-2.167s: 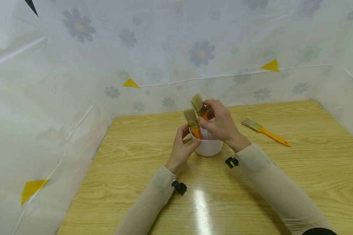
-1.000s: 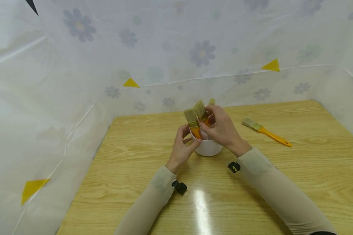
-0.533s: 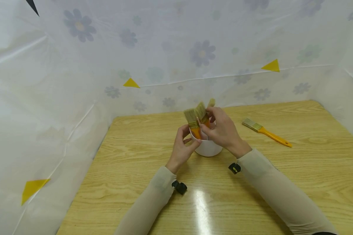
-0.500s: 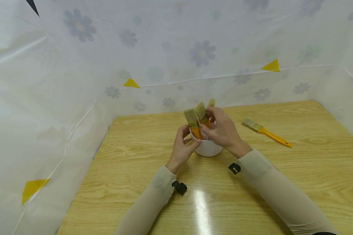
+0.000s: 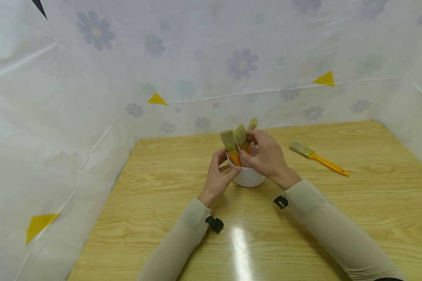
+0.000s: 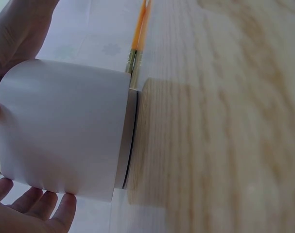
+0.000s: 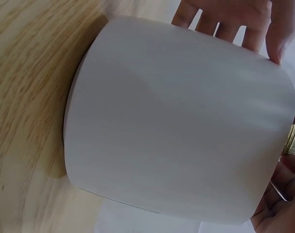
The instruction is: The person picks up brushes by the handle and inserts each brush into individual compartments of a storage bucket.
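Observation:
A white round desk organizer (image 5: 249, 178) with an inner divider stands upright on the table. My left hand (image 5: 219, 175) grips it at its left side, thumb at the rim; in the left wrist view several fingertips (image 6: 64, 208) press its wall. One paintbrush (image 5: 228, 141) leans in it bristles up, near the left hand. Beside it, my right hand (image 5: 266, 155) holds a second paintbrush (image 5: 241, 136) just below the bristles, its handle down inside the organizer. A third paintbrush (image 5: 253, 123) shows its bristles behind the right hand. The handles' lower ends are hidden.
Another paintbrush (image 5: 318, 158) with a yellow-orange handle lies on the wooden table (image 5: 161, 234), right of the organizer. White flowered sheeting (image 5: 211, 58) encloses the back and sides, with yellow triangles (image 5: 157, 99) on it.
My right hand has moved down and slightly right, lowering the second paintbrush into the organizer. More of the third brush's bristles now shows. The left hand has stayed in place.

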Demonstrator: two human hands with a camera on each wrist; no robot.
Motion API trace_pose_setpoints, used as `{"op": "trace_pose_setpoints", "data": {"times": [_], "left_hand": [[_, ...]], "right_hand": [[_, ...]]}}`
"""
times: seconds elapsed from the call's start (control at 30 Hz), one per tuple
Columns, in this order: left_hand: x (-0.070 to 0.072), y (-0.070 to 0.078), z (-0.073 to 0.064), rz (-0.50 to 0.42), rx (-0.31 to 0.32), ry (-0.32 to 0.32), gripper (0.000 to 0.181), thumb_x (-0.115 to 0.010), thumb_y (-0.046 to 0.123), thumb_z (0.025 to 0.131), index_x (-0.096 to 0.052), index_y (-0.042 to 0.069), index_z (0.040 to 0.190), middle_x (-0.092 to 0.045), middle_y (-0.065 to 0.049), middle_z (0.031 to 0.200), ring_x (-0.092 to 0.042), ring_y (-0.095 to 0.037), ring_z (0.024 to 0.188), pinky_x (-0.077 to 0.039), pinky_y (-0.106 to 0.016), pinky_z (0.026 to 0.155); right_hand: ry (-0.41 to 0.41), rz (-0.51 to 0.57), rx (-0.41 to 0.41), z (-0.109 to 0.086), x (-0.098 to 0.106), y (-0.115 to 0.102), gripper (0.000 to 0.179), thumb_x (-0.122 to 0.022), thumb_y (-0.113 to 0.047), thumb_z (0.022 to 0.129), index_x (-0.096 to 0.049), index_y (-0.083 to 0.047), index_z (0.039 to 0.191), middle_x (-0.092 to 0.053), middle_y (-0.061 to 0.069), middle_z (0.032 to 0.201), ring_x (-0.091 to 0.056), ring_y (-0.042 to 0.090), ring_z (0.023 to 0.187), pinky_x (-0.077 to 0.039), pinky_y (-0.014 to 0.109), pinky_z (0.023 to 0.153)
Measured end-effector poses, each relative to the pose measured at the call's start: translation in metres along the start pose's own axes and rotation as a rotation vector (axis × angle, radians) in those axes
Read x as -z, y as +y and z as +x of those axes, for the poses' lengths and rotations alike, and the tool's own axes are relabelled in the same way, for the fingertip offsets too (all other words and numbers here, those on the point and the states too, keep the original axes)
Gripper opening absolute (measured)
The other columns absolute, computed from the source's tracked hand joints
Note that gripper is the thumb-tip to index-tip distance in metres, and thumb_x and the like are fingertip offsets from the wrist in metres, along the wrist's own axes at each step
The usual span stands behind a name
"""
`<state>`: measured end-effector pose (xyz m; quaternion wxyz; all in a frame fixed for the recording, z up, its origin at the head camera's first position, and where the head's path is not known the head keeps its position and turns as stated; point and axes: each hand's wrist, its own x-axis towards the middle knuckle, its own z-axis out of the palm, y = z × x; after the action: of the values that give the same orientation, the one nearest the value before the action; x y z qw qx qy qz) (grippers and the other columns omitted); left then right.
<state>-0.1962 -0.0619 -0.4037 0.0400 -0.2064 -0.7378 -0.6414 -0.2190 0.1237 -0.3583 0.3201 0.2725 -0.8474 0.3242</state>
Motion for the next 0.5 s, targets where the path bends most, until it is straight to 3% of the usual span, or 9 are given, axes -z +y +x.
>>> {"op": "trace_pose_setpoints", "data": {"times": [0.23,0.5], "left_hand": [[0.002,0.03,-0.007,-0.011,-0.001,-0.025,0.062,-0.064,0.007,0.089,-0.032,-0.001,0.142,-0.039,-0.02,0.14,-0.037,-0.034,0.131,-0.035,-0.057,0.102],[0.003,0.033,-0.007,-0.005,0.004,-0.03,0.061,-0.063,0.005,0.09,-0.032,-0.001,0.142,-0.039,-0.02,0.14,-0.037,-0.035,0.131,-0.034,-0.057,0.103]], "right_hand": [[0.002,-0.014,-0.001,-0.002,-0.002,0.002,0.047,-0.074,-0.019,0.075,-0.058,-0.001,0.116,-0.063,0.01,0.092,-0.057,0.028,0.082,-0.048,0.042,0.07],[0.001,-0.026,-0.022,-0.003,-0.003,0.001,0.046,-0.073,-0.023,0.076,-0.059,-0.001,0.114,-0.064,0.01,0.093,-0.057,0.028,0.084,-0.048,0.045,0.072]]}}
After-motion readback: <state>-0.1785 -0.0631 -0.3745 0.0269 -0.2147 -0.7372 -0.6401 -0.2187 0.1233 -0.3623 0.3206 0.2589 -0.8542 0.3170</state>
